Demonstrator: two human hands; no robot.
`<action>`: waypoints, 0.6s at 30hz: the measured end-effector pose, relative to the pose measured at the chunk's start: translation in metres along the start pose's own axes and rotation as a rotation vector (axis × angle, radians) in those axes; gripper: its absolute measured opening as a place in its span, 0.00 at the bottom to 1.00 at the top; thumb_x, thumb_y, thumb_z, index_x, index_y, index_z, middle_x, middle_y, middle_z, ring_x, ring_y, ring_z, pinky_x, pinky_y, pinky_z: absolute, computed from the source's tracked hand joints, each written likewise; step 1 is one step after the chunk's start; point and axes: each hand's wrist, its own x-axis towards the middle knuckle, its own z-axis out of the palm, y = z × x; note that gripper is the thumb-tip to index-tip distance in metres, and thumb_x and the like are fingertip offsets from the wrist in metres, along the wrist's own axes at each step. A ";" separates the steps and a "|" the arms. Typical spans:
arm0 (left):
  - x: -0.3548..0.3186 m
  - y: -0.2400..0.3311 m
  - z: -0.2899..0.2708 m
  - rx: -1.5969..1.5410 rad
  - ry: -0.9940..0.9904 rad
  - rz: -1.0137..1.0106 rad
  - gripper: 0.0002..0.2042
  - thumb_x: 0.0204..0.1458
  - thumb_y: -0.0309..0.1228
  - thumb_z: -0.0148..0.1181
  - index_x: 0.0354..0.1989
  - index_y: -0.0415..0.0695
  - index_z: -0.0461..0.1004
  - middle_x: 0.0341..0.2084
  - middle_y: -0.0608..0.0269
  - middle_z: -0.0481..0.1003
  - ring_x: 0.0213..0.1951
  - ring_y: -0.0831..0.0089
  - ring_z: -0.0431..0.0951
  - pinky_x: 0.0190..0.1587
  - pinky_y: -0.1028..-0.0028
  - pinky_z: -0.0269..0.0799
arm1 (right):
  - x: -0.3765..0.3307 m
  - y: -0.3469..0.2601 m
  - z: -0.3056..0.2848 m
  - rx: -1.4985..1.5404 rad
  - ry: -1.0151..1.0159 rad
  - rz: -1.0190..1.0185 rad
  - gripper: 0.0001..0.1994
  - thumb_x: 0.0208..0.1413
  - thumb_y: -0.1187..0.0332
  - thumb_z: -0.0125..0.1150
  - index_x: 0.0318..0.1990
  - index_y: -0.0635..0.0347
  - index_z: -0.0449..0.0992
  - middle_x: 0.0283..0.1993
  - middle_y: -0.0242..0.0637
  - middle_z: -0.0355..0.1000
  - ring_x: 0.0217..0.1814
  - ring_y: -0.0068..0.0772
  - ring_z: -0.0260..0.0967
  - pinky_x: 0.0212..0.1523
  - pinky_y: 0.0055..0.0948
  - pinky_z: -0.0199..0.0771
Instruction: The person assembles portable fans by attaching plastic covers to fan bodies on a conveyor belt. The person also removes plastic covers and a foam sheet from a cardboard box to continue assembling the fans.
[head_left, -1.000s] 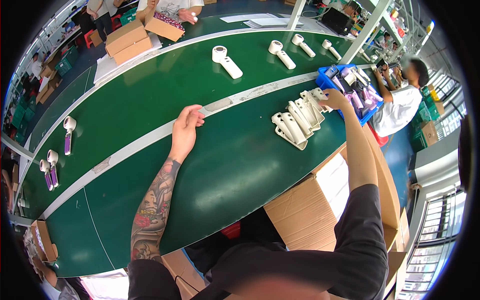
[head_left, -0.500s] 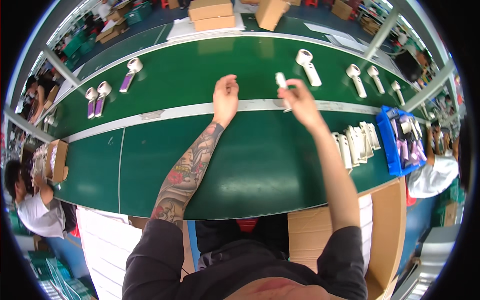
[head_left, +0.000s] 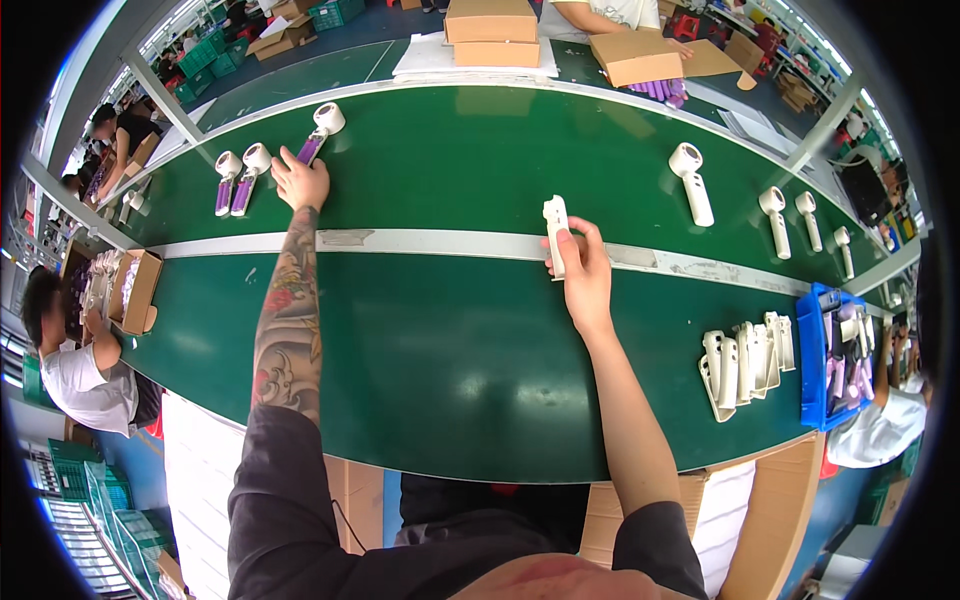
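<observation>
My left hand (head_left: 302, 182) is stretched out at the far left, its fingers at the handle of a handheld fan (head_left: 328, 119) with a white round head and purple handle. The fingers look extended, not wrapped round it; whether they touch it is unclear. Two similar purple-handled fans (head_left: 229, 163) lie just left of that hand. In my right hand (head_left: 586, 268) is a slim white plastic handle shell (head_left: 555, 236), held upright between thumb and fingers above the pale rail. Further right lies a fan with an all-white handle (head_left: 692, 184).
White handle shells (head_left: 741, 362) stand in a row at right, beside a blue bin (head_left: 812, 365) of white and purple parts. More white fans (head_left: 774, 221) lie at far right. A pale rail (head_left: 440, 241) crosses the green table (head_left: 450, 400). Co-workers (head_left: 85, 370) sit either side; cartons (head_left: 492, 30) stand opposite.
My left hand has moved left from the middle to the purple-handled fan. My right hand still grips the white shell, now more upright. The view has shifted, showing a person opposite.
</observation>
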 end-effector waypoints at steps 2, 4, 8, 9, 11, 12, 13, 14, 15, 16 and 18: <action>0.009 -0.013 0.003 0.093 -0.137 0.049 0.26 0.52 0.42 0.57 0.57 0.41 0.66 0.54 0.43 0.69 0.54 0.49 0.72 0.51 0.51 0.72 | -0.003 -0.002 0.000 -0.006 -0.002 0.040 0.15 0.67 0.65 0.55 0.55 0.64 0.69 0.36 0.37 0.76 0.31 0.24 0.68 0.35 0.23 0.70; 0.018 -0.011 0.003 0.130 -0.223 0.088 0.26 0.52 0.43 0.56 0.56 0.41 0.67 0.52 0.45 0.71 0.52 0.50 0.73 0.50 0.53 0.72 | -0.004 -0.001 -0.001 -0.008 -0.001 0.045 0.15 0.67 0.65 0.54 0.55 0.64 0.69 0.36 0.37 0.76 0.31 0.24 0.68 0.35 0.23 0.70; 0.034 0.008 -0.013 0.258 -0.545 0.162 0.23 0.54 0.46 0.56 0.49 0.40 0.71 0.37 0.52 0.78 0.39 0.55 0.78 0.44 0.62 0.74 | -0.004 0.000 -0.003 0.006 -0.013 0.060 0.15 0.68 0.65 0.53 0.55 0.64 0.68 0.38 0.38 0.76 0.32 0.24 0.69 0.35 0.24 0.71; 0.035 0.021 -0.015 0.255 -0.621 0.115 0.20 0.54 0.45 0.56 0.45 0.40 0.73 0.31 0.56 0.78 0.31 0.59 0.78 0.39 0.68 0.74 | -0.004 0.000 -0.003 0.038 -0.007 0.053 0.15 0.68 0.65 0.53 0.56 0.63 0.68 0.38 0.38 0.76 0.32 0.24 0.68 0.35 0.23 0.70; 0.034 0.040 -0.030 -0.012 -0.699 0.010 0.19 0.55 0.44 0.56 0.45 0.40 0.72 0.30 0.57 0.78 0.30 0.61 0.77 0.37 0.69 0.73 | -0.006 0.001 0.000 0.110 -0.001 0.043 0.15 0.68 0.65 0.53 0.57 0.62 0.67 0.39 0.37 0.75 0.32 0.23 0.67 0.34 0.22 0.68; 0.029 0.059 -0.035 -0.284 -0.774 -0.097 0.18 0.56 0.42 0.56 0.46 0.41 0.72 0.30 0.57 0.77 0.29 0.63 0.76 0.36 0.71 0.72 | -0.007 0.002 0.000 0.144 0.004 0.040 0.16 0.68 0.65 0.52 0.58 0.61 0.67 0.40 0.37 0.75 0.32 0.22 0.66 0.33 0.22 0.67; 0.021 0.073 -0.044 -0.560 -0.839 -0.202 0.17 0.57 0.41 0.56 0.46 0.41 0.72 0.30 0.58 0.76 0.28 0.65 0.75 0.35 0.72 0.71 | -0.007 0.003 -0.001 0.146 0.007 0.037 0.16 0.68 0.65 0.52 0.58 0.61 0.67 0.40 0.37 0.75 0.32 0.22 0.66 0.33 0.22 0.67; 0.008 0.084 -0.056 -0.840 -0.896 -0.307 0.16 0.59 0.40 0.55 0.46 0.41 0.71 0.30 0.59 0.76 0.27 0.67 0.74 0.33 0.74 0.70 | -0.007 0.005 -0.005 0.132 -0.010 0.025 0.16 0.68 0.65 0.52 0.59 0.60 0.67 0.40 0.36 0.75 0.32 0.22 0.65 0.32 0.22 0.66; -0.009 0.108 -0.064 -1.121 -0.945 -0.411 0.14 0.60 0.39 0.55 0.47 0.41 0.71 0.30 0.59 0.75 0.26 0.69 0.73 0.32 0.75 0.69 | -0.006 0.006 -0.008 0.120 -0.026 0.012 0.16 0.68 0.64 0.52 0.60 0.59 0.66 0.41 0.36 0.74 0.32 0.21 0.64 0.32 0.21 0.65; -0.028 0.132 -0.074 -1.402 -0.986 -0.516 0.13 0.61 0.38 0.55 0.47 0.41 0.71 0.30 0.60 0.75 0.25 0.72 0.72 0.31 0.77 0.69 | -0.006 0.008 -0.011 0.107 -0.040 0.001 0.17 0.68 0.64 0.52 0.60 0.58 0.66 0.42 0.36 0.74 0.32 0.21 0.63 0.31 0.21 0.63; -0.031 0.152 -0.100 -1.815 -1.041 -0.597 0.14 0.64 0.38 0.53 0.49 0.41 0.70 0.32 0.59 0.75 0.27 0.72 0.73 0.31 0.76 0.70 | -0.008 0.006 -0.009 0.105 -0.053 -0.014 0.17 0.68 0.64 0.52 0.61 0.58 0.65 0.42 0.35 0.74 0.32 0.21 0.62 0.31 0.20 0.62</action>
